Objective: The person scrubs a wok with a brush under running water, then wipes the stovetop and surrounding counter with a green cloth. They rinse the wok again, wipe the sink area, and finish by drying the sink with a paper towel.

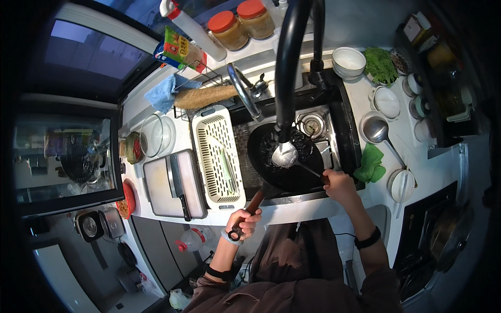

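Note:
A black wok (266, 156) sits tilted in the sink, with water splashing inside it. My left hand (243, 223) is closed around the wok's wooden handle at the counter's front edge. My right hand (339, 185) grips the handle of a metal ladle (285, 154), whose bowl is over the wok. Water from the black faucet (287, 78) above falls onto the ladle's bowl. A chrome faucet (243, 94) stands behind the sink's left part. Left of the wok, a cream plastic colander basket (202, 156) holds a pale green vegetable (226, 168).
A cleaver (175, 180) lies on a cutting board (154, 184) at left. Right of the sink are a green cloth (370, 163), a second ladle (375, 129), white bowls (348, 63) and leafy greens (379, 66). Jars with red lids (227, 30) line the back sill. A stove (422, 234) is at lower right.

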{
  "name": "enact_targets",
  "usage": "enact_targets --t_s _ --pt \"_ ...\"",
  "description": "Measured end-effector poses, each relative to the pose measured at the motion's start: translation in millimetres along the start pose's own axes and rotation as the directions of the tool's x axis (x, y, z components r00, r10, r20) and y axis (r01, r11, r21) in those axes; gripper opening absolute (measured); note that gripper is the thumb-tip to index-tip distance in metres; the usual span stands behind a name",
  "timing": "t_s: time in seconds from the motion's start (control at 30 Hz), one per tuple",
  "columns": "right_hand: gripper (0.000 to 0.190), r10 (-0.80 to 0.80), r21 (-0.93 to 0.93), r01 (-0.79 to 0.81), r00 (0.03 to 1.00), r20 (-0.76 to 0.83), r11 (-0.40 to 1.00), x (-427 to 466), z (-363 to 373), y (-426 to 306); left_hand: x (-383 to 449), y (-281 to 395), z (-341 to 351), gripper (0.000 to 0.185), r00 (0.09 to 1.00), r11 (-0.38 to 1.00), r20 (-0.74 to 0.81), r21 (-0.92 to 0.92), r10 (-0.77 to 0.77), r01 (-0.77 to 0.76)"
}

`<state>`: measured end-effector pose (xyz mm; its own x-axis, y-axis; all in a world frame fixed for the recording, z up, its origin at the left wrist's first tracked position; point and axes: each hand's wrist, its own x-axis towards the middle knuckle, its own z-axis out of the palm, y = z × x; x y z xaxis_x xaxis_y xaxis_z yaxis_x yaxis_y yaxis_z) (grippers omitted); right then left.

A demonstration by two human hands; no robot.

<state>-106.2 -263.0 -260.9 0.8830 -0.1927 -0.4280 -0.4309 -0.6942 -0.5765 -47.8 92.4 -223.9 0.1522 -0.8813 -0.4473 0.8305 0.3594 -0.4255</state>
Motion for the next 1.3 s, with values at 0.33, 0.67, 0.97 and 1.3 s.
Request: enact_targets --t_s 0.33,0.67,0.97,1.3 --pt "0.036 -0.045 0.714 -0.699 0.715 0.698 -0.038 -11 53 38 -3 4 -10 0.024 1.0 0.999 -0.01 -0.039 -0.014 0.014" --pt "0.036 0.016 0.697 -0.652 0.734 0.679 0.299 -2 53 33 -14 22 -24 0.023 0.998 0.999 -0.063 0.028 -0.022 0.023" --pt "0.025 0.123 -0.615 0.06 0.96 0.251 0.786 52 -17 -49 -31 38 -10 0.046 0.944 0.937 -0.329 0.336 0.026 0.091" --pt "0.021 0.14 -0.664 -0.041 0.985 0.097 0.747 133 11 -43 -37 52 -18 0.036 0.963 0.961 -0.27 0.26 -0.017 0.09"
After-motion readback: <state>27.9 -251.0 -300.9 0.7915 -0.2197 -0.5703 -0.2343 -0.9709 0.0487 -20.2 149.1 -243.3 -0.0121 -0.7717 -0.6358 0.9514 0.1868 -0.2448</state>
